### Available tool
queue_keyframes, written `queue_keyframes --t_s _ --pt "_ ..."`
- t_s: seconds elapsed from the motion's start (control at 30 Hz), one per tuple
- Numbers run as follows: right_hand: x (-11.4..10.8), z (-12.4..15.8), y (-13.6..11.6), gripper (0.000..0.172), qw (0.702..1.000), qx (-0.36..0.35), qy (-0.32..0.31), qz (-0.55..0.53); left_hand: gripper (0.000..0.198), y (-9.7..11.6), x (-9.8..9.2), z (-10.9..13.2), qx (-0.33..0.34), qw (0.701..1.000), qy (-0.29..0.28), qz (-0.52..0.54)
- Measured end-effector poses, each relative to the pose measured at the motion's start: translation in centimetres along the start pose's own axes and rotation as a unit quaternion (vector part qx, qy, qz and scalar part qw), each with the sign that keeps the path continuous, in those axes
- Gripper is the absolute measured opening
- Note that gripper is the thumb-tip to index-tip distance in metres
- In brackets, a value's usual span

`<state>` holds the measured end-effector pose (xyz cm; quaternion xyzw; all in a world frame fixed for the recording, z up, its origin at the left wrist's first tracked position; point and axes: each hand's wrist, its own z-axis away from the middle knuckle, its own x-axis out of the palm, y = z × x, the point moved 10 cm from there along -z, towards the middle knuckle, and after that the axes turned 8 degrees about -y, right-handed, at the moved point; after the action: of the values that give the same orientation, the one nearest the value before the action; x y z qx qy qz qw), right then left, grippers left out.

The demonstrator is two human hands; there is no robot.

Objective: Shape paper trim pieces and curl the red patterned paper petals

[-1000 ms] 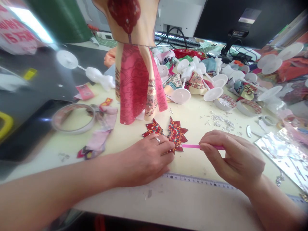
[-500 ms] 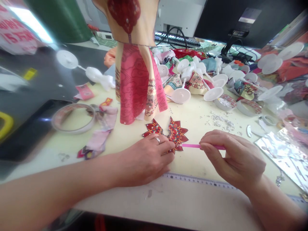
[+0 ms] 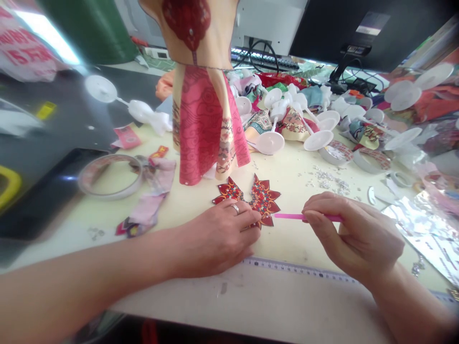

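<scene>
Our left hand [image 3: 215, 239] lies flat, pressing the red mandala paper cutout [image 3: 263, 200] onto the table without grasping it. Our right hand [image 3: 353, 234] pinches a pink strip [image 3: 289, 216], which sits just beside the cutout at 3 o'clock. A patterned paper dress [image 3: 204, 124] stands at 12 o'clock.

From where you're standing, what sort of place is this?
Likely a craft workshop: a pink patterned paper dress on a torso form, white plastic round-based stands, and a red floral paper cutout under the left hand.
</scene>
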<state>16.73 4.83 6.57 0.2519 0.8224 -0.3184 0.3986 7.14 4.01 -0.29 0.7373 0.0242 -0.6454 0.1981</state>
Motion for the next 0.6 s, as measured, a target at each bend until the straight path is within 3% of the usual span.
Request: queue_keyframes --t_s 0.6 --pt "0.43 -0.24 -0.15 0.011 1.000 -0.011 -0.014 -0.009 0.022 0.01 -0.09 -0.07 0.000 1.000 0.000 0.001"
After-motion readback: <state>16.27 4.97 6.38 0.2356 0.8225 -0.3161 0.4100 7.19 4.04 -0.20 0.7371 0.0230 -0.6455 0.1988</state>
